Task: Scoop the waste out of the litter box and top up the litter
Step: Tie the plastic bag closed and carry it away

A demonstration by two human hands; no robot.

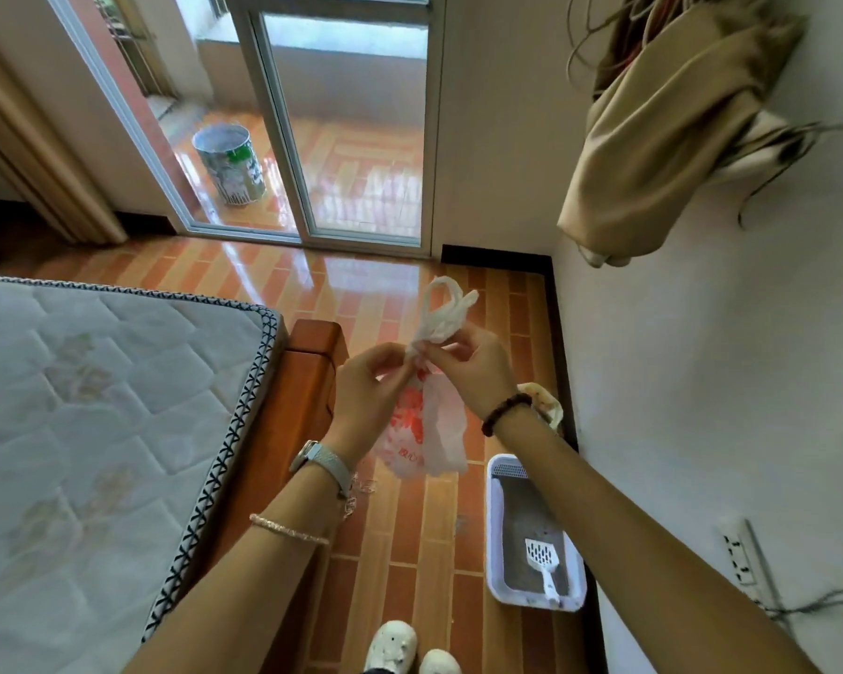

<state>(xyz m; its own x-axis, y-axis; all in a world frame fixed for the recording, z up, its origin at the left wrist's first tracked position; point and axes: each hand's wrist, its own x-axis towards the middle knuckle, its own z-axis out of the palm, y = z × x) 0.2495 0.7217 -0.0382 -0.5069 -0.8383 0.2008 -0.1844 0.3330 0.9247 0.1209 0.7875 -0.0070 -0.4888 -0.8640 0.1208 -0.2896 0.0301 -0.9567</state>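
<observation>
I'm standing between the bed and the wall with a thin plastic bag held up in front of me. My left hand and my right hand both pinch its neck, fingers closed on the plastic just below the 2 looped handles, which stick up loose above my grip. It looks like I'm tying or untying it; I can't tell which.

The litter box sits on the floor by the wall, down to my right, with the white scoop lying inside on the grey litter.

The risk I see is the bag itself. It is flimsy, and a hard tug at the knot could tear the neck or slip it from my fingers, dropping whatever is inside onto the tiled floor. Whether it holds anything I can't make out.
</observation>
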